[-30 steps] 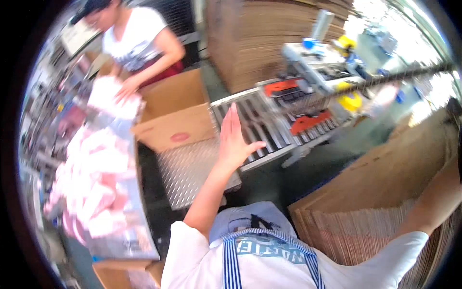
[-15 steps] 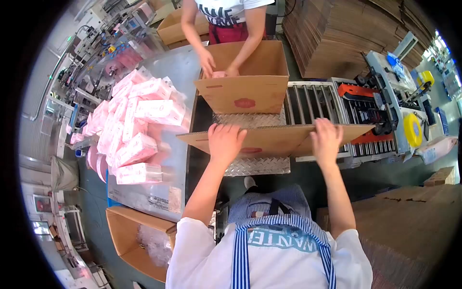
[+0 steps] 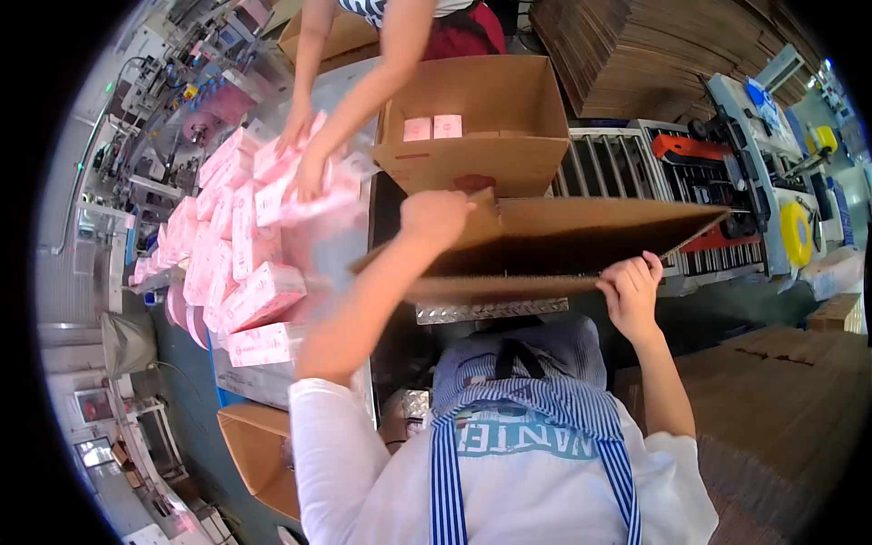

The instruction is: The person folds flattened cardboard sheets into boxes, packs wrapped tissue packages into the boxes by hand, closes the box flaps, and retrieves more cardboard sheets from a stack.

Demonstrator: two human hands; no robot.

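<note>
A brown cardboard box (image 3: 599,218) stands partly unfolded in front of me, its panels spread and its dark inside showing. My left hand (image 3: 436,220) is closed on the box's far left part, fingers pinched at a flap. On the near panel's upper edge, towards the right, my right hand (image 3: 631,286) grips the cardboard with fingers curled over it. Just beyond is a second open carton (image 3: 472,163), with two pink-and-white packs (image 3: 432,127) visible inside it.
Many pink packs (image 3: 263,245) are heaped on the metal table (image 3: 341,272) at left, where a co-worker's hands (image 3: 304,163) reach in. A roller conveyor (image 3: 604,163) runs right. Stacked flat cardboard (image 3: 772,400) lies lower right; another box (image 3: 259,454) sits lower left.
The flat cardboard has been spread into an open box shape. My left hand rose to its far side; my right hand moved lower and nearer. The co-worker's hands moved from the carton to the packs.
</note>
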